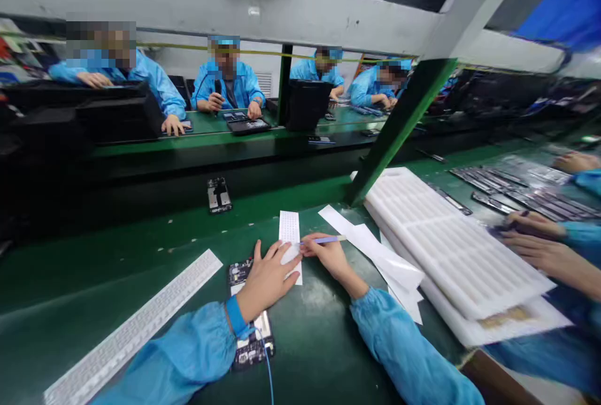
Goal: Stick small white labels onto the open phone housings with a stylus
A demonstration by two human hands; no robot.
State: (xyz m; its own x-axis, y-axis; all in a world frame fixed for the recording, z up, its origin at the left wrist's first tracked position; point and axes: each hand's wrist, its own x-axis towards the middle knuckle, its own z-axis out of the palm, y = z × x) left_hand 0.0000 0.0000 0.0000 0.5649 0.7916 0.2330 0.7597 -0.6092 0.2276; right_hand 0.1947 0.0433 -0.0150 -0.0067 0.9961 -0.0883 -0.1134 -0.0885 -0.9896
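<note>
My left hand [267, 276] lies with its fingers spread over a narrow white label sheet [289, 226], the fingertips pressing on its lower half. A small white piece of that sheet shows between the fingers. My right hand [328, 258] is closed around a thin purple-and-white pen-like tool [328, 239], whose tip meets the sheet beside my left fingertips. Beneath my left wrist is an opened phone [253, 348] with bare circuit boards, partly hidden by the hand. A blue wrist strap [237, 317] with a thin cord is on my left wrist.
A long printed label strip [136, 323] lies to the left. Loose white paper strips [370, 245] and stacked white foam trays [451, 242] are on the right. A green post [399, 136] rises behind them. Another phone frame [219, 195] lies ahead. Co-workers in blue sit opposite; a co-worker's hands [549, 242] are at right.
</note>
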